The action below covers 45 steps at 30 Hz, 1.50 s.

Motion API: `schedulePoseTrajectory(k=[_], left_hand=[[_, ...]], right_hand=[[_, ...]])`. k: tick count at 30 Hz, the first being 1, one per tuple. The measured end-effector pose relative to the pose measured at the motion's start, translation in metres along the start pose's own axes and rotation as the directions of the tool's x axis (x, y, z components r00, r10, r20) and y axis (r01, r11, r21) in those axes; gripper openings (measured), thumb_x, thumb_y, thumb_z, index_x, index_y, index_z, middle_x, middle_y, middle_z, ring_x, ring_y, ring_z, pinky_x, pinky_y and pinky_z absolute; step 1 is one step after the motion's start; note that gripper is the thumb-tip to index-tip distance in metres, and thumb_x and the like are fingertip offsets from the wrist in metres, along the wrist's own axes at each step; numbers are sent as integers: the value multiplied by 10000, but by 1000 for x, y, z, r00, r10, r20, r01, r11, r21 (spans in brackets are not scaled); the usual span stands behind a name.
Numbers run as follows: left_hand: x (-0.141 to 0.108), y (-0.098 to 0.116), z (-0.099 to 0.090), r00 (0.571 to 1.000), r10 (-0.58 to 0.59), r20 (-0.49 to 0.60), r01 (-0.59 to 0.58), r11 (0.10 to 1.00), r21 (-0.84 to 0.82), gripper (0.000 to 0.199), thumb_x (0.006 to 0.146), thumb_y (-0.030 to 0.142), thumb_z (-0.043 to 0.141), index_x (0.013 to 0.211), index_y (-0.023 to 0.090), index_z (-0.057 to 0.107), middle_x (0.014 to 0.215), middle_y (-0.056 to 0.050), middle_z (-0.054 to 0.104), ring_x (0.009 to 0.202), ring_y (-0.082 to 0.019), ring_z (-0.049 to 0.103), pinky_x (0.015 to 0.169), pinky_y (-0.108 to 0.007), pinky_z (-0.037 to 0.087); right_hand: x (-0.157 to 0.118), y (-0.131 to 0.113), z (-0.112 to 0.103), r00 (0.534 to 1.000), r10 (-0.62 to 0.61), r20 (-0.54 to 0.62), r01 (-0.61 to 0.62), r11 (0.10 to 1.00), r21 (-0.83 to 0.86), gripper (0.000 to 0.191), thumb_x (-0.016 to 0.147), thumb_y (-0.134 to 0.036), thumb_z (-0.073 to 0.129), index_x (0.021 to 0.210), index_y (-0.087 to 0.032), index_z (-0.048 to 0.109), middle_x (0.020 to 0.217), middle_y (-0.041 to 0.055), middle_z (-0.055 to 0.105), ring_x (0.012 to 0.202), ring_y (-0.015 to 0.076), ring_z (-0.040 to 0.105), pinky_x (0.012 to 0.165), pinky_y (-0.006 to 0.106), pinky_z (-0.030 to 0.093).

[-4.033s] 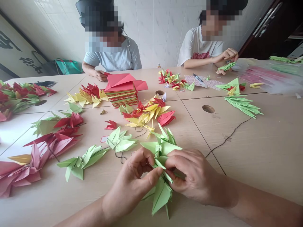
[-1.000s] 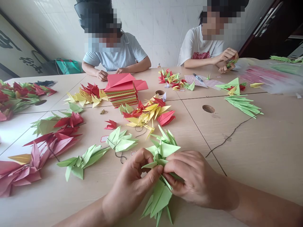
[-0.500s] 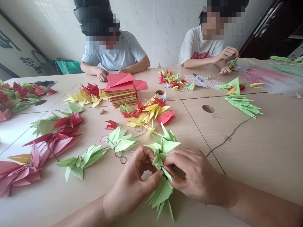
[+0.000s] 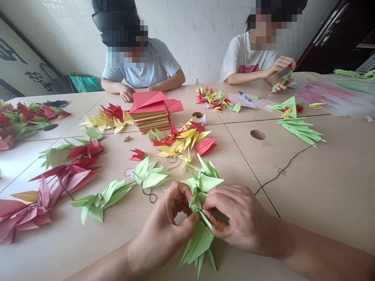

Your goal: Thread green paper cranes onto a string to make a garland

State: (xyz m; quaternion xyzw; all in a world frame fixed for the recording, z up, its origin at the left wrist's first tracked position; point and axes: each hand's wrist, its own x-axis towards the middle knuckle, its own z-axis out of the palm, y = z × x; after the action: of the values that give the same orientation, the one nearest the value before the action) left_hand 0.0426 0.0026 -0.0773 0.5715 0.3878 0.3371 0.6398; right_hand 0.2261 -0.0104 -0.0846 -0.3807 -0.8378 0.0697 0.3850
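Observation:
My left hand [image 4: 164, 228] and my right hand [image 4: 237, 220] meet low in the middle of the view. Both pinch a string of light green origami cranes [image 4: 199, 244], with fingertips pressed into the folds of one crane at the centre. More green cranes fan out above my fingers and hang below them toward the table. A dark thread [image 4: 203, 223] runs through the bunch, mostly hidden by my fingers. Just left of my hands lies another green crane cluster [image 4: 149, 175] on a dark thread.
A stack of red-topped folded paper [image 4: 150, 113] stands on the beige table [image 4: 307, 187], among heaps of red, yellow, green and pink cranes. Two people sit across the table; one holds a small green crane strand [image 4: 284, 80]. A pen [image 4: 244, 96] lies on a printed sheet.
My hands have shifted slightly on the green crane, with the left fingers curling higher. The hanging cranes swing a little. Across the table, a person's hands have moved the small green strand slightly.

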Motion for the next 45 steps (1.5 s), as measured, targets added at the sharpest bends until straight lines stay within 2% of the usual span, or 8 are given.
schedulePoseTrajectory(k=[7,11,14,23,28,40,45], left_hand=[[0,0,-2,999,-8,48,10,999,-32,152,864,225,619,879,215,469,811,34,497,723,-103,481,689,-240,418],[0,1,-3,998,-43,51,44,998,-35,246,881,413,611,866,204,483,758,28,478,686,-119,474,630,-248,396],[0,0,-4,999,-42,35,43,999,-31,295,869,459,621,837,198,486,714,35,466,646,-115,459,605,-245,384],[0,-1,-2,999,-38,18,39,998,-48,313,848,462,655,817,198,488,711,42,462,643,-105,443,602,-228,381],[0,-3,-2,999,15,33,-12,996,-86,252,855,365,677,822,204,487,743,41,483,674,-97,434,627,-211,386],[0,-2,-3,999,-9,32,11,998,-54,224,877,352,643,827,207,480,743,40,471,678,-100,426,635,-221,388],[1,-6,-3,999,24,42,-22,998,-54,154,876,226,636,870,220,483,796,46,476,714,-88,461,688,-214,411]], right_hand=[[2,0,-4,1000,22,14,-23,999,24,123,804,-88,506,710,-164,526,597,-24,528,524,100,444,507,244,342],[2,-1,-6,1000,18,9,-19,1000,25,121,766,-71,494,693,-165,520,585,-28,511,521,98,425,502,240,340],[2,-1,-5,1000,18,13,-18,1000,22,117,753,-71,490,690,-165,520,590,-26,518,525,99,430,507,240,345],[2,-2,-2,1000,17,18,-17,1000,25,123,798,-85,511,700,-151,546,597,-16,525,533,102,437,517,250,346],[1,-3,-2,1000,-5,22,5,1000,20,145,806,-90,516,680,-147,560,583,-18,514,525,104,429,507,260,334],[1,0,-2,1000,-9,14,9,1000,4,154,818,-99,499,683,-155,548,587,-20,501,526,107,413,501,262,325],[0,1,-3,1000,11,26,-12,1000,12,137,822,-90,507,706,-152,546,601,-14,534,529,105,448,507,254,341]])
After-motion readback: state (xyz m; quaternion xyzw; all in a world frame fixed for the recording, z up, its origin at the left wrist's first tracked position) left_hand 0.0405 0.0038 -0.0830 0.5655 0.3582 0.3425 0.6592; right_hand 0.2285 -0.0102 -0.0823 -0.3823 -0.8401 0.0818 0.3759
